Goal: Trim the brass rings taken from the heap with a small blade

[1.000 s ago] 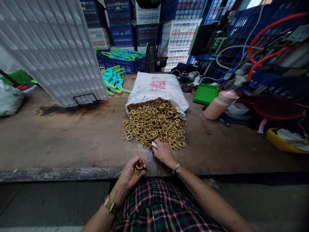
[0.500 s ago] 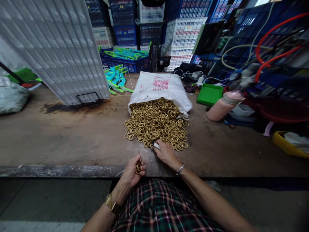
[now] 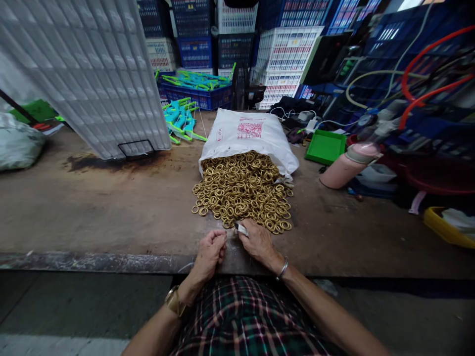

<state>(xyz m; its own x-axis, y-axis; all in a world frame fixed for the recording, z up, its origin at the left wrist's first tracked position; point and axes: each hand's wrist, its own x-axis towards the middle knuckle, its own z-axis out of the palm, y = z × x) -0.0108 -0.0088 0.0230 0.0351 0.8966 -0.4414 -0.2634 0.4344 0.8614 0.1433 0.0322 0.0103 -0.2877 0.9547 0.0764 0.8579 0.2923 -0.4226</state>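
Observation:
A heap of gold-coloured metal rings [image 3: 241,190] spills from the mouth of a white sack [image 3: 241,131] onto the table. My left hand [image 3: 211,252] is closed near the table's front edge, its fingers curled towards my right hand. The gold rings it held in the earlier frame are now hidden by the fingers. My right hand [image 3: 258,242] lies at the near edge of the heap, gripping a small white tool with a dark tip [image 3: 242,229]. Its exact kind does not show.
A tall translucent ribbed panel [image 3: 107,84] stands at the left. Teal and green plastic pieces [image 3: 180,118] lie behind it. To the right are a green tray [image 3: 325,147], a tilted pink bottle [image 3: 347,168] and a yellow basket [image 3: 445,230]. Stacked crates [image 3: 289,52] fill the back.
My left hand has moved up and slightly right, closer to my right hand, and turned so its rings are hidden. My right hand keeps the tool by the heap. The view has shifted slightly.

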